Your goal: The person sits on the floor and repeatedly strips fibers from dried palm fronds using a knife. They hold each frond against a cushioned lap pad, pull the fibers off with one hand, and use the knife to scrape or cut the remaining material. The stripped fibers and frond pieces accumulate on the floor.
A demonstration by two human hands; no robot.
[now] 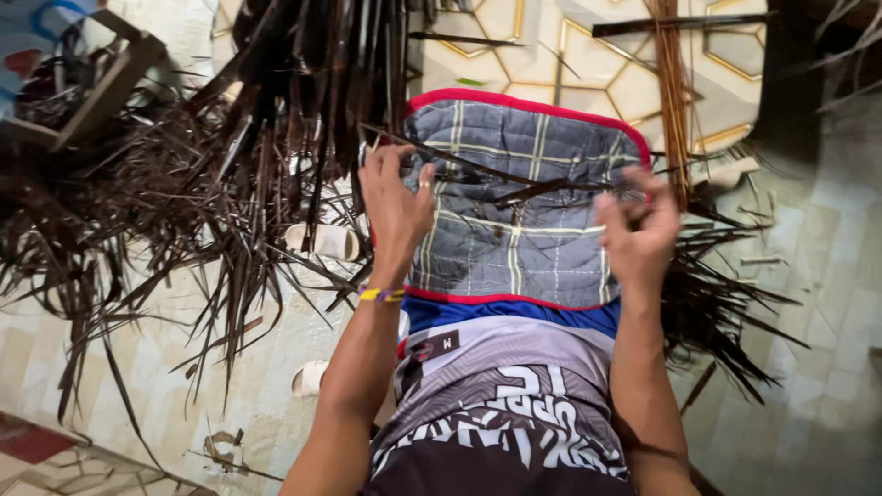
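I look down at my lap, covered by a grey plaid cloth (524,230) with a red border. My left hand (395,207) pinches one end of a thin dark leaf strip (514,179) that lies across the cloth. My right hand (638,234), blurred, has its fingers curled at the strip's other end. A ring shows on my left hand and a yellow band (381,295) on that wrist.
A large heap of dark dried palm leaves (211,184) fills the floor to the left, with a wooden frame (101,87) at top left. More dark leaves (717,303) lie at the right. A bundle of brown sticks (671,101) lies ahead on patterned tiles. White sandals (322,241) sit beside my leg.
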